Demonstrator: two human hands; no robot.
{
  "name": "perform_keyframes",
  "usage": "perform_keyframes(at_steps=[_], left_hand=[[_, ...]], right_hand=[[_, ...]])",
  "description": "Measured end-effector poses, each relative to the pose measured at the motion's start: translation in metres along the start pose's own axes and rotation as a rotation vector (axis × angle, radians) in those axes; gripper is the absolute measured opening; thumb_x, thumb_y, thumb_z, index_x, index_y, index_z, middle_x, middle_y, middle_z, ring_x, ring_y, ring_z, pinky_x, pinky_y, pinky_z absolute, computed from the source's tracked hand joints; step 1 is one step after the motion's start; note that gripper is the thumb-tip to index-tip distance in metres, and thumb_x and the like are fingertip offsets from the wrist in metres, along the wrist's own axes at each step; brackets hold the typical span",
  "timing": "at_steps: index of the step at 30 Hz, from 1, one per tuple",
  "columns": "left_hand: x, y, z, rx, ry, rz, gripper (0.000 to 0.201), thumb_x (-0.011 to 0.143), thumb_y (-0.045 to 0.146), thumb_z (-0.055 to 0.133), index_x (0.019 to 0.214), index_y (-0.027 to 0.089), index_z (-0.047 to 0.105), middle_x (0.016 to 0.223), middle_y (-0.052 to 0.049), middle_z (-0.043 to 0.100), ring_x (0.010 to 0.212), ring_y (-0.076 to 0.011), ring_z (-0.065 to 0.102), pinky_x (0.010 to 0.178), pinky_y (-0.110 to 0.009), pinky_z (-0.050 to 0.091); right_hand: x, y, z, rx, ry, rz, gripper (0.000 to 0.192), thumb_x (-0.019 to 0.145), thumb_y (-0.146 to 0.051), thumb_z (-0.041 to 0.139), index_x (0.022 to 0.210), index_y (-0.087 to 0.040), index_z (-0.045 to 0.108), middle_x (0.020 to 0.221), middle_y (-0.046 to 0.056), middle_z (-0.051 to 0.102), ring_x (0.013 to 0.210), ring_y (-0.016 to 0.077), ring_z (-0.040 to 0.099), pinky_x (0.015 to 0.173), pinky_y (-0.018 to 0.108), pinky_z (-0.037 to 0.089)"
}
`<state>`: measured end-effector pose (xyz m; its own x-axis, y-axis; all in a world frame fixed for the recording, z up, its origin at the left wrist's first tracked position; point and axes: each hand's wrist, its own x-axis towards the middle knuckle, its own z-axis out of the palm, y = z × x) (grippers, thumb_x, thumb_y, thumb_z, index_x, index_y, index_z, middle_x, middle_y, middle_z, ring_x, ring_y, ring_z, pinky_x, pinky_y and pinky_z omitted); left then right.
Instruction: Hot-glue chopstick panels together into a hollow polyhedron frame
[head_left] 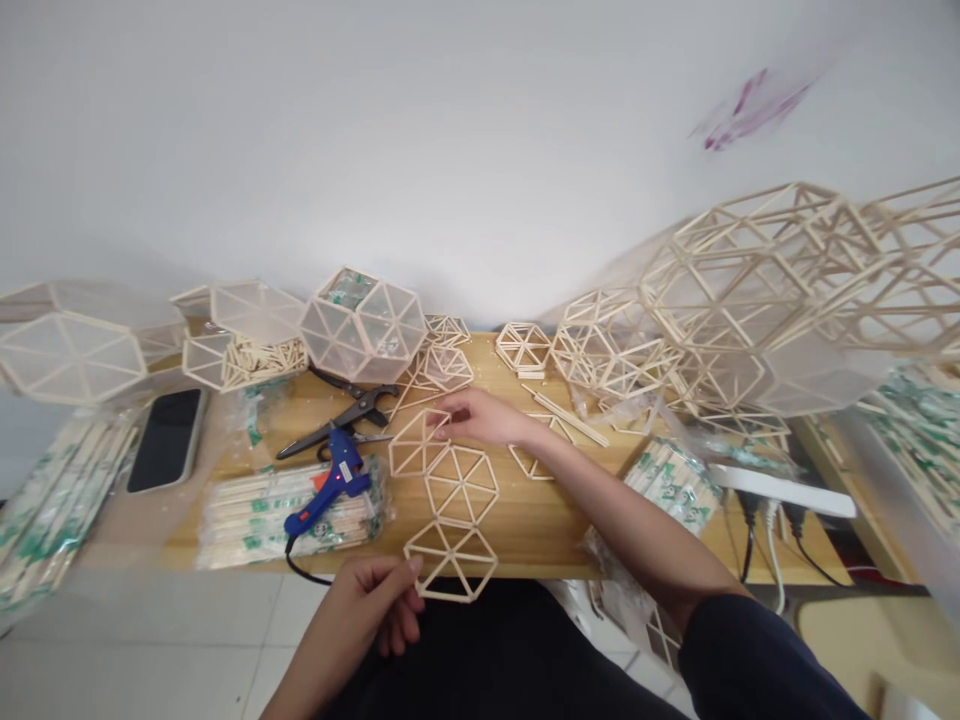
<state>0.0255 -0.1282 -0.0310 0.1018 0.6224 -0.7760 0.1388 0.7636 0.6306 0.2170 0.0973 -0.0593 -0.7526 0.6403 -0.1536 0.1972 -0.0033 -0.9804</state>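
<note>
Thumb and fingers of the left hand point(379, 597) are closed on the left corner of the lower wooden-stick hexagon point(451, 553), which juts past the near edge of the tabletop point(544, 545). It meets the middle hexagon point(462, 484), and that one meets the upper hexagon point(425, 441) — three spoked frames in a staggered row. The right hand point(484, 418) reaches across with its fingertips pinching the right side of the upper hexagon.

Left of the frames, a blue hot-glue gun point(346, 468) lies on a plastic-wrapped pack of sticks point(255, 520), its black cord trailing over the near edge. Just behind it are black-handled cutters point(364, 408); farther left lies a smartphone point(166, 440), face up. Loose sticks point(574, 415) lie beyond the right forearm, and another spoked frame point(534, 462) is partly hidden under it. Along the wall point(480, 150) stand a polyhedron with translucent panels point(360, 335) and — at right — a tall open stick lattice point(810, 297). A white power strip point(784, 488) with plugged-in cords sits near the right end.
</note>
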Motion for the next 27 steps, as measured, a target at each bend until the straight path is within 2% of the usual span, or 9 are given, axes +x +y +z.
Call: perform_keyframes(at_steps=[4, 7, 12, 16, 20, 23, 27], left_hand=[[-0.001, 0.001, -0.003, -0.086, 0.021, -0.006, 0.067, 0.066, 0.084, 0.071, 0.061, 0.018, 0.065, 0.052, -0.008, 0.069, 0.042, -0.0153, 0.058, 0.046, -0.025, 0.04], [-0.003, 0.003, -0.001, -0.075, 0.017, -0.005, 0.068, 0.065, 0.084, 0.074, 0.061, 0.016, 0.068, 0.053, -0.009, 0.071, 0.044, -0.0156, 0.061, 0.047, -0.025, 0.042], [-0.006, 0.006, 0.008, -0.139, -0.066, -0.05, 0.072, 0.06, 0.085, 0.077, 0.064, 0.013, 0.074, 0.053, -0.011, 0.072, 0.042, -0.0141, 0.061, 0.047, -0.023, 0.042], [-0.006, 0.003, 0.013, -0.274, -0.088, -0.085, 0.07, 0.06, 0.081, 0.081, 0.069, 0.012, 0.077, 0.05, -0.01, 0.07, 0.039, -0.0127, 0.058, 0.043, -0.021, 0.038], [-0.006, -0.005, 0.014, -0.37, -0.119, -0.091, 0.066, 0.061, 0.078, 0.083, 0.063, 0.012, 0.075, 0.046, -0.009, 0.066, 0.035, -0.011, 0.054, 0.039, -0.02, 0.036], [-0.007, -0.008, 0.012, -0.402, -0.135, -0.088, 0.063, 0.064, 0.075, 0.083, 0.06, 0.013, 0.073, 0.044, -0.009, 0.065, 0.033, -0.0104, 0.052, 0.038, -0.019, 0.035], [-0.01, -0.005, 0.008, -0.371, -0.136, -0.08, 0.062, 0.067, 0.074, 0.081, 0.058, 0.014, 0.071, 0.044, -0.009, 0.065, 0.033, -0.011, 0.052, 0.038, -0.02, 0.036]], right_hand=[[-0.004, 0.0, -0.001, 0.019, -0.019, -0.005, 0.027, 0.082, -0.036, 0.084, 0.1, -0.016, 0.08, 0.095, 0.005, 0.081, 0.085, 0.0184, 0.07, 0.075, 0.029, 0.054], [-0.005, 0.002, -0.001, 0.048, -0.033, -0.004, 0.031, 0.081, -0.039, 0.085, 0.1, -0.015, 0.079, 0.099, 0.006, 0.081, 0.085, 0.0182, 0.071, 0.077, 0.029, 0.056], [-0.006, 0.008, 0.0, 0.074, -0.027, 0.01, 0.044, 0.082, -0.041, 0.086, 0.116, -0.016, 0.074, 0.104, 0.007, 0.081, 0.088, 0.0191, 0.074, 0.08, 0.032, 0.059], [-0.005, 0.011, 0.0, 0.063, -0.052, 0.021, 0.038, 0.084, -0.041, 0.082, 0.111, -0.015, 0.073, 0.103, 0.007, 0.08, 0.088, 0.0189, 0.074, 0.082, 0.032, 0.059], [-0.006, 0.008, -0.002, 0.024, -0.092, 0.021, 0.036, 0.087, -0.041, 0.08, 0.112, -0.015, 0.073, 0.106, 0.007, 0.08, 0.086, 0.018, 0.072, 0.076, 0.029, 0.057], [-0.005, 0.001, -0.005, -0.012, -0.122, 0.0, 0.035, 0.086, -0.039, 0.082, 0.111, -0.015, 0.073, 0.106, 0.005, 0.079, 0.084, 0.0169, 0.069, 0.074, 0.027, 0.055], [-0.004, -0.008, -0.007, -0.038, -0.166, -0.035, 0.027, 0.084, -0.037, 0.084, 0.098, -0.016, 0.075, 0.097, 0.002, 0.077, 0.086, 0.0176, 0.067, 0.081, 0.028, 0.054]])
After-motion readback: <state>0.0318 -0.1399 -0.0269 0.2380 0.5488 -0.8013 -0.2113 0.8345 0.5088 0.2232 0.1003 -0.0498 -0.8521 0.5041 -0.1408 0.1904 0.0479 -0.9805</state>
